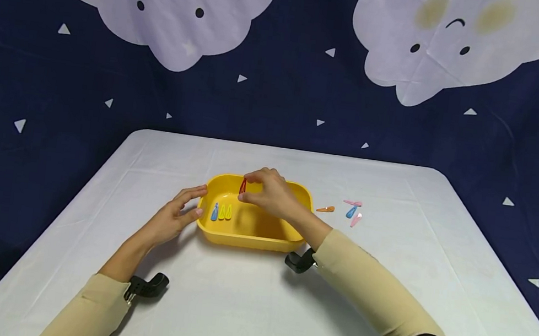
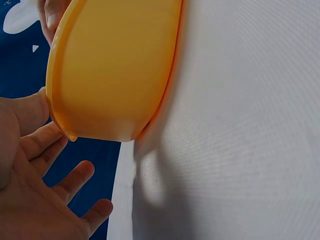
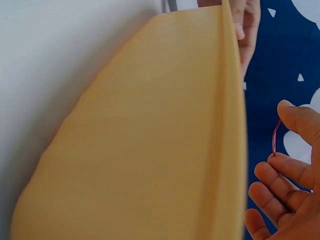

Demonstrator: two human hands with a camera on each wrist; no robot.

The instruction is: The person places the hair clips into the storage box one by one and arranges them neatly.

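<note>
At the yellow tray's (image 1: 251,242) left rim, the left hand (image 1: 170,222) rests with its grip wide and fingers spread, nearer to the row of one blue clip (image 1: 215,212) and two yellow clips (image 1: 222,212) inside. Farther over the tray, the right hand's (image 1: 271,193) grip pinches the red clip (image 1: 243,186) to the right of and beyond that row, its long axis running from thumb to fingertip.

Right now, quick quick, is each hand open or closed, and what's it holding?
Left hand: open, touching the yellow tray at its rim.
Right hand: closed, pinching a red clip.
</note>
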